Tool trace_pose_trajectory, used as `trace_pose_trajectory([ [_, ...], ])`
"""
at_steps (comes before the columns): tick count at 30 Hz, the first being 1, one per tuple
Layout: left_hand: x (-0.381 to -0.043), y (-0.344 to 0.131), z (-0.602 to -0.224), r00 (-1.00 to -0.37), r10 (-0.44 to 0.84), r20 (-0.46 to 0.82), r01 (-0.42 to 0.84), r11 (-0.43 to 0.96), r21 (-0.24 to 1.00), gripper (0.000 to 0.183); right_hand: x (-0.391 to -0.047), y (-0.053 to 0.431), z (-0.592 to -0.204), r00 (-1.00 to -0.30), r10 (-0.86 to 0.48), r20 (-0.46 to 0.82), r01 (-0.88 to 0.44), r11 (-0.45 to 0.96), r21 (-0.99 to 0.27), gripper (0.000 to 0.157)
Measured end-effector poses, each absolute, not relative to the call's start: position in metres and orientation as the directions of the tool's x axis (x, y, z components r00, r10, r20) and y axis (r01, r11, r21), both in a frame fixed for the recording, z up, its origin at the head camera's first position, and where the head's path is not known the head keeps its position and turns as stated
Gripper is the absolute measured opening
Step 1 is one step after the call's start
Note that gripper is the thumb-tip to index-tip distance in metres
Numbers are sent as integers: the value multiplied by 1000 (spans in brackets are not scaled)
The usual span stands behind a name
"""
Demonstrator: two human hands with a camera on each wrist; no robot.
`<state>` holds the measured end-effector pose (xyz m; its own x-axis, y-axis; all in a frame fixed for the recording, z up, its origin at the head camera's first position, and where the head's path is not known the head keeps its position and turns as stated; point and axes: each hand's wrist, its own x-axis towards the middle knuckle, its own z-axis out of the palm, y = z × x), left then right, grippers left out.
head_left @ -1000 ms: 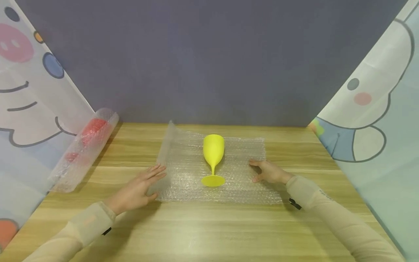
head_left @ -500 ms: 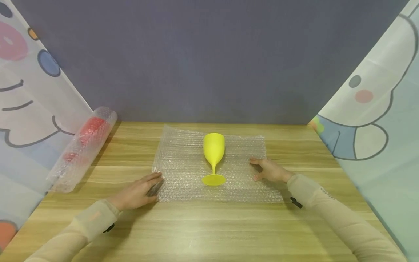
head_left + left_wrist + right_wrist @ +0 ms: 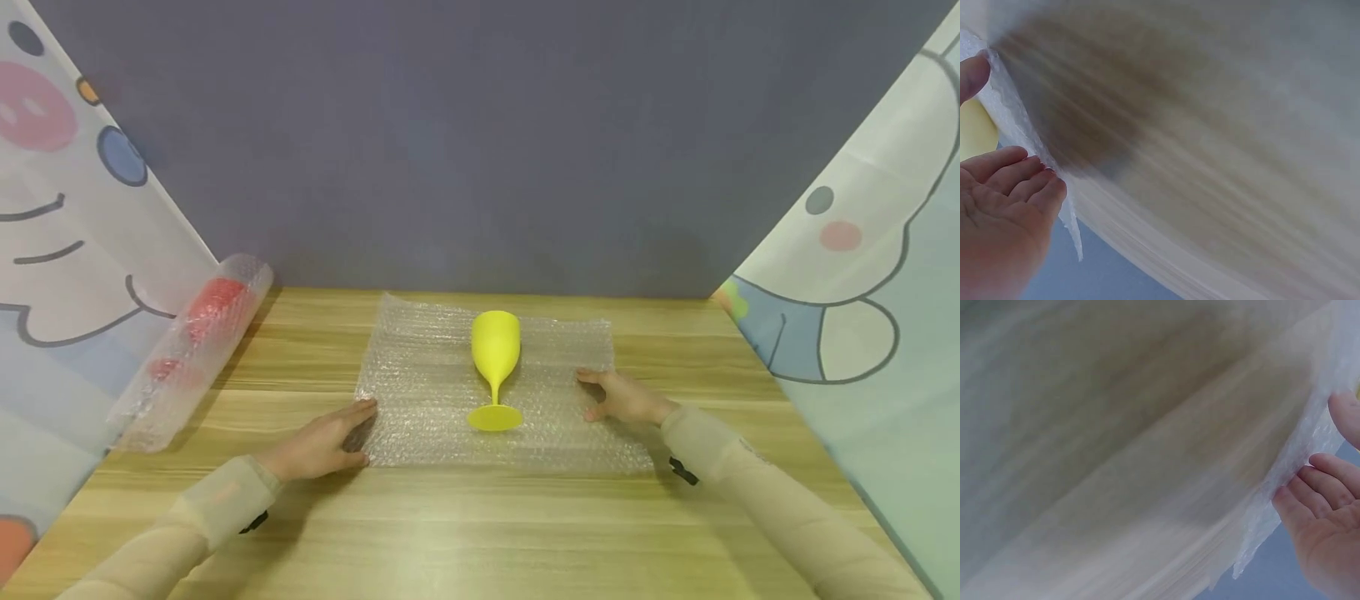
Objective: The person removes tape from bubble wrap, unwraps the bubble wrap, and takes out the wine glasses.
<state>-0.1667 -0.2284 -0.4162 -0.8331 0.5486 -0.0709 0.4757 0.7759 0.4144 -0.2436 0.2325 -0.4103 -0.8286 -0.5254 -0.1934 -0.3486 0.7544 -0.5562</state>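
A yellow goblet point(image 3: 496, 343) lies on its side on a spread sheet of bubble wrap point(image 3: 420, 367), its round foot toward the person. At the sheet's left edge is my left hand point(image 3: 318, 442), fingers fairly straight and thumb apart, fingertips touching the wrap. My right hand point(image 3: 622, 397) rests its fingertips on the sheet's right part in the same way. The left wrist view shows the left fingers point(image 3: 1029, 181) along the wrap's edge point(image 3: 1019, 119); in the right wrist view the right fingers point(image 3: 1322, 484) meet the wrap point(image 3: 1291, 450).
A roll of bubble wrap point(image 3: 157, 417) with a red object point(image 3: 216, 308) inside leans at the left, against the cartoon-printed side panel point(image 3: 82, 275). A dark grey panel point(image 3: 480, 150) closes off the back of the wooden table point(image 3: 465, 533). Another printed panel point(image 3: 885, 333) stands on the right.
The wrap's left edge, raised and folded up at first, has come down flat. My left hand has shifted slightly with its fingers lower at that edge. The right hand has hardly moved.
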Motion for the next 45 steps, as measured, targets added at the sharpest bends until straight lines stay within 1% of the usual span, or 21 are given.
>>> trace_pose_trajectory([
  [5, -171, -228, -417, -834, 546, -80, 471, 780, 413, 73, -249, 232, -411, -829, -521, -201, -349, 764, -542, 80],
  [8, -175, -229, -418, -833, 546, -92, 466, 781, 416, 74, -252, 233, -411, -823, -526, -213, -339, 757, -558, 80],
  [13, -184, -227, -418, -826, 558, -74, 486, 774, 406, 76, -260, 234, -409, -822, -524, -224, -327, 756, -568, 80],
  [21, -196, -222, -412, -845, 520, -123, 422, 791, 442, 77, -273, 235, -405, -817, -526, -237, -326, 760, -562, 80],
  [28, -203, -218, -411, -840, 528, -128, 423, 783, 455, 77, -280, 237, -406, -826, -503, -256, -289, 767, -573, 80],
  [33, -206, -219, -414, -838, 527, -144, 415, 785, 460, 78, -284, 236, -408, -827, -504, -251, -314, 782, -538, 79],
  [39, -210, -219, -415, -847, 505, -165, 379, 792, 478, 79, -289, 235, -407, -816, -523, -246, -326, 768, -552, 79],
  [45, -217, -218, -414, -847, 506, -166, 372, 785, 496, 79, -296, 236, -408, -818, -525, -236, -332, 766, -550, 79],
])
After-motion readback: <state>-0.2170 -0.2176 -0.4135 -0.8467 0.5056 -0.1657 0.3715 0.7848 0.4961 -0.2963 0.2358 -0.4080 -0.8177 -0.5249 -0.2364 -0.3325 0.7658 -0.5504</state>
